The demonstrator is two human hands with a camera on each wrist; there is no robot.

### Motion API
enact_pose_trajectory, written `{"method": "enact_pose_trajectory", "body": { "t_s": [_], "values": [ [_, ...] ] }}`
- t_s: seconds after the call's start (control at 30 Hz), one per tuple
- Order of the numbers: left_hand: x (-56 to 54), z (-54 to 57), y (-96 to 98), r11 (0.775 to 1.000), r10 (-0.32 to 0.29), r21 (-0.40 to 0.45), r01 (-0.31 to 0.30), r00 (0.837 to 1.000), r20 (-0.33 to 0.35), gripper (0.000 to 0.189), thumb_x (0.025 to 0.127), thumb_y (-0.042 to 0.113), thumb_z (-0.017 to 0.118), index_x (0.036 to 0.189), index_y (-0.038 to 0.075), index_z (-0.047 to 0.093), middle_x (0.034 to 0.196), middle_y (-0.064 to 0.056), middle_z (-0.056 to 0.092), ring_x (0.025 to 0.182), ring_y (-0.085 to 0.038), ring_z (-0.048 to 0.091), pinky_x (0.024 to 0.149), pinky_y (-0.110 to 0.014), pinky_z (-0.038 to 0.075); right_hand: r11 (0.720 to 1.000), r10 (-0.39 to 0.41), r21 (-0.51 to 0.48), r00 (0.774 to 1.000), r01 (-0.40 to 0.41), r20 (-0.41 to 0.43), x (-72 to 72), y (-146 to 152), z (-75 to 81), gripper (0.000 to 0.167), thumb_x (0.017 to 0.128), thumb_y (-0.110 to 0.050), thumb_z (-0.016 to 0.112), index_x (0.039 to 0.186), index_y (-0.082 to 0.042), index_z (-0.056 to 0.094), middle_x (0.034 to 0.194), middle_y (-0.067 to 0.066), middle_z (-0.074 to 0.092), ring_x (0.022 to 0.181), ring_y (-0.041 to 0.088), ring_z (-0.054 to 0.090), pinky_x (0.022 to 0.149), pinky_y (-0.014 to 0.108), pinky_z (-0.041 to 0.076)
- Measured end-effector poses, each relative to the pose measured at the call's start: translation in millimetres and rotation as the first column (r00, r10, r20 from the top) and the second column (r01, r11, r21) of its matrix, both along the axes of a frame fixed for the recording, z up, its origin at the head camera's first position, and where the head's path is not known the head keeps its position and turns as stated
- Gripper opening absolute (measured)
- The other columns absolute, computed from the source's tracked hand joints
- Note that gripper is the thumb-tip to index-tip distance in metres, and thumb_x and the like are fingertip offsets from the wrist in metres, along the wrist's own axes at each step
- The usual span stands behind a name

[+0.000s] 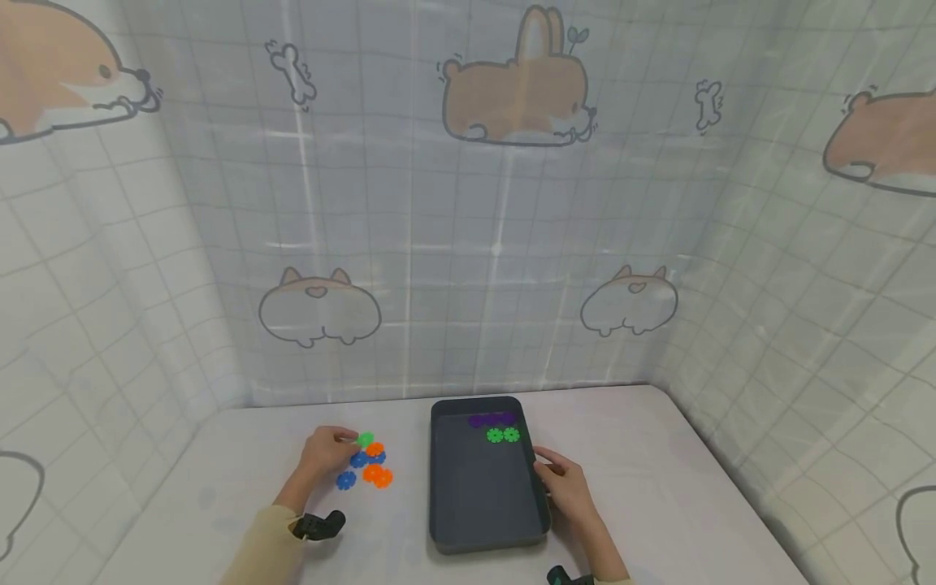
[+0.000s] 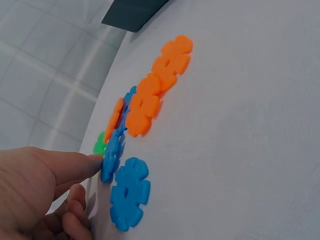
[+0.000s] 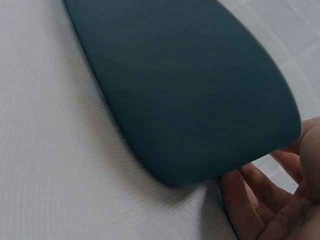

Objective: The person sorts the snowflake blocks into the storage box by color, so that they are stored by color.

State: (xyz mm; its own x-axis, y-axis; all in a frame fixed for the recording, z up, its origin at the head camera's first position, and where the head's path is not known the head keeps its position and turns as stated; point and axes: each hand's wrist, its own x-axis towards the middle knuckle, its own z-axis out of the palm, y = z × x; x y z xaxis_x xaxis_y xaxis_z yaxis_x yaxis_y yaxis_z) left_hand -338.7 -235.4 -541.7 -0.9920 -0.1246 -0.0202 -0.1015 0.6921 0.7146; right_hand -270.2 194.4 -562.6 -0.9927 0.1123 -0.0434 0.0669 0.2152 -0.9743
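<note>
My left hand is at the left of the table, pinching a green flower-shaped plastic piece between thumb and index finger. The index fingertip is hidden in the left wrist view, where the thumb lies close beside a blue flower piece. Another blue piece and overlapping orange flower pieces lie around it. My right hand holds the right rim of a dark grey tray; some fingertips are hidden behind the tray wall in the right wrist view.
Inside the tray, a row of purple pieces lies near the far right corner, with two green flower pieces just in front. A white cloth covers the table. Curtains with cartoon animals hang behind and at both sides.
</note>
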Motion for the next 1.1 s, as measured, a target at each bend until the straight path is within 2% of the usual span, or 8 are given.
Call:
{"method": "enact_pose_trajectory", "body": {
  "t_s": [0.2, 0.37, 0.43, 0.6, 0.77, 0.9, 1.0, 1.1],
  "values": [
    [-2.0, -3.5, 0.1, 1.000, 0.025, -0.013, -0.025, 1.000, 0.008, 0.030, 0.087, 0.019, 0.071, 0.109, -0.002, 0.069, 0.095, -0.013, 0.065, 0.081, -0.026, 0.058, 0.073, -0.042, 0.053, 1.000, -0.002, -0.005, 1.000, 0.002, -0.001, 0.4, -0.2, 0.7, 0.040, 0.096, -0.024, 0.063, 0.133, -0.008, 0.060, 0.106, 0.012, 0.066, 0.082, 0.021, 0.066, 0.067, 0.035, 0.056],
    [-3.1, -5.8, 3.2, 0.999, 0.025, -0.041, -0.026, 1.000, -0.006, 0.038, 0.087, 0.028, 0.073, 0.112, 0.001, 0.069, 0.107, -0.019, 0.065, 0.090, -0.032, 0.058, 0.079, -0.050, 0.050, 1.000, -0.006, -0.003, 1.000, 0.006, 0.003, -0.1, -0.2, 0.6, 0.040, 0.096, -0.023, 0.063, 0.133, -0.008, 0.060, 0.105, 0.012, 0.067, 0.081, 0.021, 0.066, 0.066, 0.035, 0.056],
    [-3.0, -4.6, 5.8, 0.998, 0.032, -0.049, -0.032, 0.999, -0.006, 0.040, 0.086, 0.030, 0.074, 0.112, 0.001, 0.069, 0.108, -0.019, 0.066, 0.089, -0.031, 0.058, 0.076, -0.047, 0.049, 1.000, -0.007, 0.000, 1.000, 0.007, 0.005, -0.6, -0.3, -0.2, 0.041, 0.096, -0.024, 0.063, 0.133, -0.008, 0.059, 0.105, 0.012, 0.067, 0.081, 0.020, 0.066, 0.065, 0.035, 0.056],
    [-4.2, -2.3, 10.3, 0.997, 0.075, -0.011, -0.075, 0.997, 0.032, 0.040, 0.085, 0.026, 0.075, 0.109, -0.004, 0.067, 0.097, -0.015, 0.065, 0.077, -0.027, 0.057, 0.068, -0.039, 0.051, 1.000, -0.006, -0.014, 1.000, 0.006, 0.008, -1.4, -0.2, -2.0, 0.041, 0.095, -0.025, 0.064, 0.133, -0.008, 0.060, 0.104, 0.011, 0.067, 0.079, 0.020, 0.066, 0.063, 0.034, 0.056],
    [-7.7, -7.3, 10.7, 0.990, 0.123, 0.073, -0.124, 0.992, 0.017, 0.034, 0.088, 0.023, 0.070, 0.107, -0.005, 0.066, 0.096, -0.017, 0.063, 0.079, -0.028, 0.056, 0.069, -0.039, 0.053, 1.000, 0.000, -0.025, 1.000, 0.000, 0.002, -1.0, 0.4, -2.4, 0.042, 0.095, -0.026, 0.064, 0.133, -0.008, 0.060, 0.104, 0.012, 0.067, 0.080, 0.021, 0.066, 0.063, 0.034, 0.055],
    [-6.9, -9.9, 12.2, 0.961, 0.166, 0.225, -0.161, 0.986, -0.005, 0.031, 0.090, 0.019, 0.068, 0.109, -0.005, 0.065, 0.095, -0.017, 0.063, 0.076, -0.025, 0.058, 0.067, -0.032, 0.055, 1.000, 0.004, -0.020, 1.000, -0.004, -0.001, -0.3, 0.4, -1.9, 0.042, 0.095, -0.027, 0.064, 0.133, -0.008, 0.060, 0.107, 0.013, 0.067, 0.081, 0.021, 0.066, 0.065, 0.034, 0.056],
    [-2.7, -6.8, 16.9, 0.915, 0.177, 0.371, -0.158, 0.984, -0.019, 0.033, 0.090, 0.016, 0.069, 0.113, -0.007, 0.063, 0.093, -0.017, 0.065, 0.073, -0.022, 0.062, 0.066, -0.028, 0.057, 1.000, 0.004, -0.018, 1.000, -0.004, 0.004, 0.4, 0.4, -1.1, 0.041, 0.096, -0.026, 0.063, 0.133, -0.009, 0.060, 0.107, 0.014, 0.067, 0.082, 0.022, 0.067, 0.065, 0.035, 0.056],
    [2.8, 0.2, 25.2, 0.868, 0.164, 0.479, -0.130, 0.986, -0.030, 0.036, 0.090, 0.013, 0.069, 0.117, -0.008, 0.062, 0.093, -0.018, 0.067, 0.074, -0.022, 0.067, 0.068, -0.030, 0.058, 1.000, 0.004, -0.015, 1.000, -0.004, 0.004, 0.6, 0.6, -0.7, 0.041, 0.096, -0.026, 0.063, 0.133, -0.008, 0.060, 0.108, 0.015, 0.067, 0.082, 0.022, 0.067, 0.066, 0.035, 0.056]
  ]
}}
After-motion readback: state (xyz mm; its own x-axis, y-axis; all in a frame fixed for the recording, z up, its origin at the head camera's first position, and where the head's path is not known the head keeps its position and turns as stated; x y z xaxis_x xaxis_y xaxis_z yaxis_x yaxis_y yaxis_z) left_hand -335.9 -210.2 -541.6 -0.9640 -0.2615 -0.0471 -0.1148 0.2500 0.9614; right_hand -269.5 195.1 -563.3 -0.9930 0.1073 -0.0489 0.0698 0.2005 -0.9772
